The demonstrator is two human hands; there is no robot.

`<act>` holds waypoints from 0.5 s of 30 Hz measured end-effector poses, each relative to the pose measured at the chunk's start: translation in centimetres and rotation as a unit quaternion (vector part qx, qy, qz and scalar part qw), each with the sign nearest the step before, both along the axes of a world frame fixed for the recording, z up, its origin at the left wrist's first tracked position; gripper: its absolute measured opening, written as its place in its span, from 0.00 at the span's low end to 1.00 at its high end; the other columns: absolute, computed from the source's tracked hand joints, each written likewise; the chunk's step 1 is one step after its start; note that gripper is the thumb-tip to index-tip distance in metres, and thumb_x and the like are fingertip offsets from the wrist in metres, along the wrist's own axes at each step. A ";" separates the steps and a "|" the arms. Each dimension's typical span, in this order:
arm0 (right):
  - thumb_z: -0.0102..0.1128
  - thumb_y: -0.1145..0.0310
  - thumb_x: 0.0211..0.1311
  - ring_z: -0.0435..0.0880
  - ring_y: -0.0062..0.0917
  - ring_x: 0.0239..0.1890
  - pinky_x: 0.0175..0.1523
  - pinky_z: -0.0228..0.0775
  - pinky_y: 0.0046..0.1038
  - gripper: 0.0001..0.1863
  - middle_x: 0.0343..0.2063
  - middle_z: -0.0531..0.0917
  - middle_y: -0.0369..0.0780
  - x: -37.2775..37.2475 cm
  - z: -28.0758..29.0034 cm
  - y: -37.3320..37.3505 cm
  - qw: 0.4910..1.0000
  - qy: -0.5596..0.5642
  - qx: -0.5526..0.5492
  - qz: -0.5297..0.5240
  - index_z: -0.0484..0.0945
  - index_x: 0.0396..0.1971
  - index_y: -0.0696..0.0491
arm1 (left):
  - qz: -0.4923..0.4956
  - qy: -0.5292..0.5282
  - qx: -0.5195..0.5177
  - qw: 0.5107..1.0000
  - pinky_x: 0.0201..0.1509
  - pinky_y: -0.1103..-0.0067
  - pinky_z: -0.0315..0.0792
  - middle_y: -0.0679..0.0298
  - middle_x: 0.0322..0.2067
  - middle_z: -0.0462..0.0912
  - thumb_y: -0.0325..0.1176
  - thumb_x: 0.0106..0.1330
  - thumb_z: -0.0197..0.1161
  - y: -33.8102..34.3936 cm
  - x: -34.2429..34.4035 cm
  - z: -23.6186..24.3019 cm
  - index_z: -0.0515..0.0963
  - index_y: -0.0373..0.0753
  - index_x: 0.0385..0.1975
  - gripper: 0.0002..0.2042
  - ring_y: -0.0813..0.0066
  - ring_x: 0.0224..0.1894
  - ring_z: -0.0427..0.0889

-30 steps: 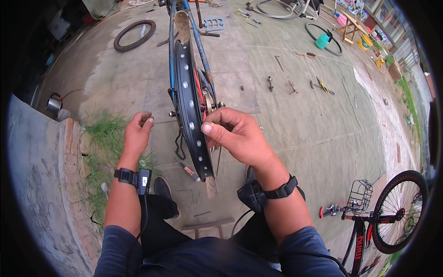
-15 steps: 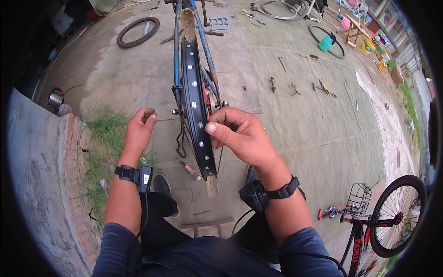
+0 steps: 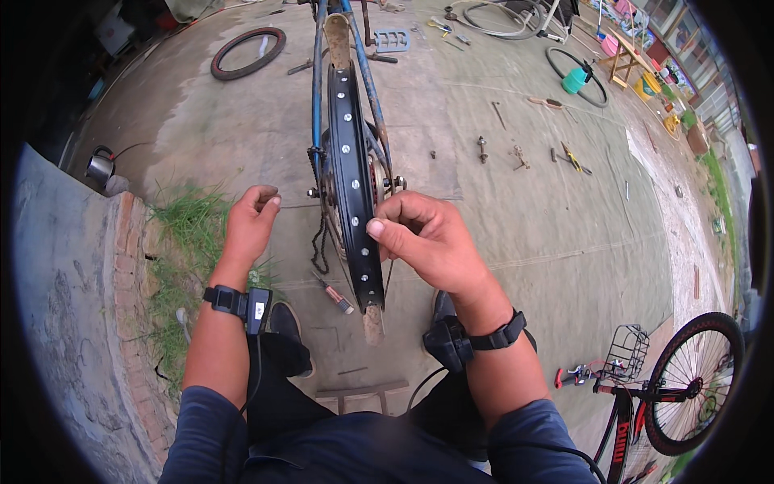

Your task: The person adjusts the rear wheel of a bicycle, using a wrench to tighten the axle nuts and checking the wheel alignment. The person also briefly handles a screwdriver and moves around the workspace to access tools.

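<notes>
A black bicycle wheel rim (image 3: 355,202) with a row of silver nipples stands upright in the rear of a worn blue bicycle frame (image 3: 318,105). At its right edge is my right hand (image 3: 431,246), thumb tip against the rim and fingers curled in behind; whatever they pinch is hidden. My left hand (image 3: 251,219) hangs in the air left of the wheel, fingers loosely curled and closed, touching nothing, with no object showing in it. Between the two, a dark chain (image 3: 320,254) dangles beside the hub. A screwdriver (image 3: 333,294) lies on the ground below it.
A loose tyre (image 3: 248,53) lies far left. Axle parts (image 3: 482,150) and pliers (image 3: 576,160) are spread over the ground sheet to the right. A red-black bicycle (image 3: 645,395) lies at lower right. Grass (image 3: 193,226) and a low wall (image 3: 72,298) border the left.
The rim's nipples have shifted, as if the wheel turned slightly. The whole view has moved a little. Both hands keep nearly the same pose.
</notes>
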State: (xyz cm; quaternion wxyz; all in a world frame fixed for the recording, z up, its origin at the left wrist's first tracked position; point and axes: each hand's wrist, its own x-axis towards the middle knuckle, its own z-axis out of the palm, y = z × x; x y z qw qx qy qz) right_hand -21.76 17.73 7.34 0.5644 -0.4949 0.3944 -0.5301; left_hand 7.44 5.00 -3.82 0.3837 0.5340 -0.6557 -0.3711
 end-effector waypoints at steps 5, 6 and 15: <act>0.67 0.68 0.68 0.73 0.09 0.24 0.28 0.64 0.18 0.11 0.22 0.77 0.29 0.1 -0.3 0.0 1.000 0.010 -0.006 -0.001 0.77 0.29 0.57 | -0.005 -0.018 -0.003 1.000 0.46 0.79 0.78 0.61 0.39 0.87 0.28 0.71 0.62 0.0 -0.1 0.3 0.79 0.31 0.47 0.09 0.78 0.38 0.84; 0.67 0.68 0.68 0.73 0.09 0.24 0.28 0.64 0.18 0.11 0.22 0.77 0.29 0.0 -0.3 0.1 1.000 0.013 -0.005 0.001 0.77 0.29 0.57 | -0.001 -0.017 -0.005 1.000 0.45 0.79 0.78 0.61 0.38 0.87 0.29 0.70 0.63 0.1 -0.1 0.4 0.80 0.32 0.46 0.09 0.78 0.38 0.83; 0.66 0.68 0.70 0.74 0.10 0.26 0.30 0.65 0.18 0.10 0.23 0.78 0.29 0.0 0.2 0.1 1.000 0.011 0.005 0.009 0.78 0.30 0.57 | -0.002 -0.020 -0.004 1.000 0.46 0.78 0.77 0.61 0.38 0.87 0.30 0.70 0.64 0.0 -0.1 0.2 0.80 0.33 0.46 0.10 0.77 0.38 0.83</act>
